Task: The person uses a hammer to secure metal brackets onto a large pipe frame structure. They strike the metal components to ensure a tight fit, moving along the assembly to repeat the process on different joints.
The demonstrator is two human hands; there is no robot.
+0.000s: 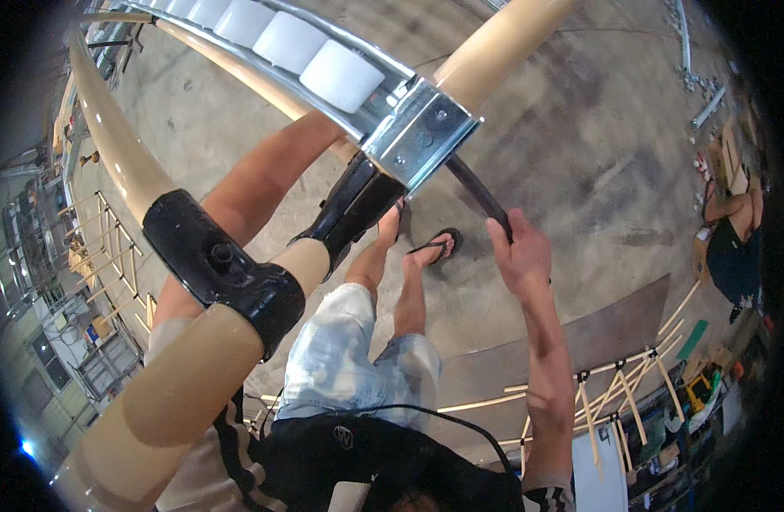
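Note:
My right hand (517, 253) is shut on the dark handle of a long black tool (480, 192), whose far end runs up under a silver metal bracket (419, 130). The bracket joins a track of white rollers (324, 72) to a beige pipe (494, 43). My left forearm (255, 183) reaches up behind the track, and the hand itself is hidden there. A black joint clamp (351, 205) sits just below the bracket. Closer to me, another black clamp (217, 260) links two thick beige pipes (119, 149).
Below are my pale shorts and feet in black flip-flops (439, 247) on a concrete floor (580, 128). A dark board (618, 328) and thin beige pipes (614, 388) lie lower right. Another person (733, 243) crouches at the right edge. Pipe frames (102, 247) stand at left.

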